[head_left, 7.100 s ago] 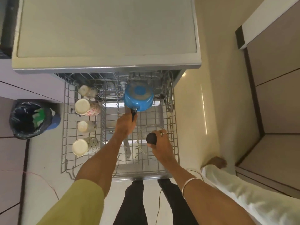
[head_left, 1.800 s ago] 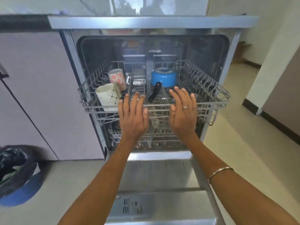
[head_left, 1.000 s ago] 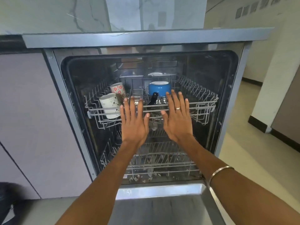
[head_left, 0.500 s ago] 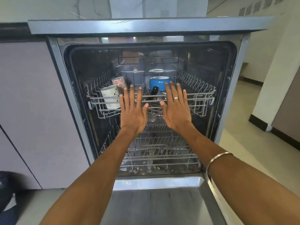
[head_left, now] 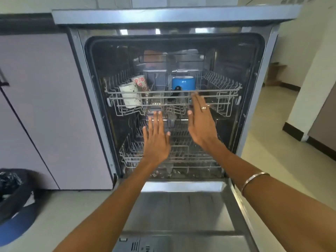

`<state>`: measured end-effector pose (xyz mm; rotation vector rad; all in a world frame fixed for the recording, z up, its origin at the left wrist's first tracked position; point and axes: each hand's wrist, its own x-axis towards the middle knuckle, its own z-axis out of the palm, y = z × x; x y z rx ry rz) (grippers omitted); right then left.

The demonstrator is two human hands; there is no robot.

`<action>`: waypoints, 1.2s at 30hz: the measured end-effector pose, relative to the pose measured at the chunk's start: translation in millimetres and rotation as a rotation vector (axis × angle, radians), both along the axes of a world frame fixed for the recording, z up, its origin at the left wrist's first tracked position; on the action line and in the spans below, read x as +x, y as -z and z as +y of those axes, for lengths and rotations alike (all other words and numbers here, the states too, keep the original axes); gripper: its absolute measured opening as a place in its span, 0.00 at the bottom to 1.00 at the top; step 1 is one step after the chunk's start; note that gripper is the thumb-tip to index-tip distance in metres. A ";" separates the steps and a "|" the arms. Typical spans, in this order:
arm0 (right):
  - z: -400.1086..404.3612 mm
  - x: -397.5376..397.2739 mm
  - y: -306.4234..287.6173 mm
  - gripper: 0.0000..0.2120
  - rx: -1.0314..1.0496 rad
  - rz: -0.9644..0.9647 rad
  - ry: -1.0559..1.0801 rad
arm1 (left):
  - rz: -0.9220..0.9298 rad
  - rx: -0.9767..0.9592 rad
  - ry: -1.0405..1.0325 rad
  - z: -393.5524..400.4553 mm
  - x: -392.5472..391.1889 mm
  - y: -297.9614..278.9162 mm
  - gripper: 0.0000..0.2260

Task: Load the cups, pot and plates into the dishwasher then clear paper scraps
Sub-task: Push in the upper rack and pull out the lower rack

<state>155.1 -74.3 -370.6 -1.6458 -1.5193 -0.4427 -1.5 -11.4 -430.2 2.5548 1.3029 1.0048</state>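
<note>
Fronting upper rack [head_left: 218, 91]: flat empty hands, left [head_left: 156, 140], right [head_left: 201, 122]; bin [head_left: 16, 206] floor-left.

A home kitchen: built-in dishwasher [head_left: 174, 110] under a counter [head_left: 174, 15] (cabinet doors [head_left: 45, 106] beside).

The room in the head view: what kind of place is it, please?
Most likely a home kitchen: a built-in dishwasher under a countertop, cups and a blue pot in its upper rack, cabinets alongside.

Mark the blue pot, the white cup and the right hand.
blue pot [head_left: 183, 82], head view, on its blue side wall.
white cup [head_left: 130, 95], head view, mid side wall.
right hand [head_left: 201, 122], head view, back of the hand.
</note>
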 end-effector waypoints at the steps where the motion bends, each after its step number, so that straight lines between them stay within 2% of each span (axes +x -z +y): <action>1: -6.0 -2.9 11.4 0.24 0.006 0.019 -0.007 | 0.002 -0.035 0.006 -1.9 -3.6 13.1 0.30; 5: -19.2 -8.8 50.4 0.22 -0.162 0.052 -0.064 | -0.109 -0.186 -0.025 -0.1 -17.2 45.8 0.29; 8: -3.5 -3.8 75.9 0.24 -0.351 0.029 -0.079 | -0.180 -0.237 -0.064 7.6 -19.6 58.6 0.22; 11: 14.1 -5.9 104.6 0.22 -0.559 0.005 -0.035 | -0.063 -0.239 -0.044 16.6 -8.5 67.8 0.21; 13: 21.5 -10.3 125.7 0.23 -0.572 0.014 0.013 | -0.016 -0.337 -0.007 18.4 4.0 75.5 0.17; 15: 30.5 -11.4 135.1 0.21 -0.511 0.018 0.078 | -0.059 -0.376 -0.002 18.0 10.7 79.9 0.15; 17: 44.4 -7.9 134.4 0.14 -0.544 0.005 0.106 | -0.025 -0.271 -0.056 27.1 13.4 82.0 0.13; 19: 55.2 -3.0 135.0 0.09 -0.585 0.057 0.104 | 0.117 -0.107 -0.137 37.0 14.8 78.3 0.07; 22: 64.1 2.3 138.1 0.09 -0.576 0.079 0.116 | 0.266 0.045 -0.169 41.3 14.0 80.5 0.16; 24: 67.2 4.7 137.5 0.08 -0.595 0.041 0.117 | 0.209 0.067 -0.177 43.8 15.1 84.3 0.19; 26: 69.3 7.2 136.4 0.06 -0.604 0.023 0.108 | 0.095 0.030 -0.210 51.3 21.7 89.2 0.15; 30: 70.0 9.2 141.4 0.06 -0.583 -0.005 0.098 | -0.165 -0.260 -0.074 69.3 34.7 105.0 0.07; 33: 69.3 9.0 146.0 0.08 -0.573 -0.015 0.126 | -0.216 -0.284 -0.047 77.3 30.0 112.5 0.05; 36: 66.9 7.1 150.4 0.10 -0.542 0.009 0.180 | -0.258 -0.341 -0.010 75.0 27.5 110.5 0.08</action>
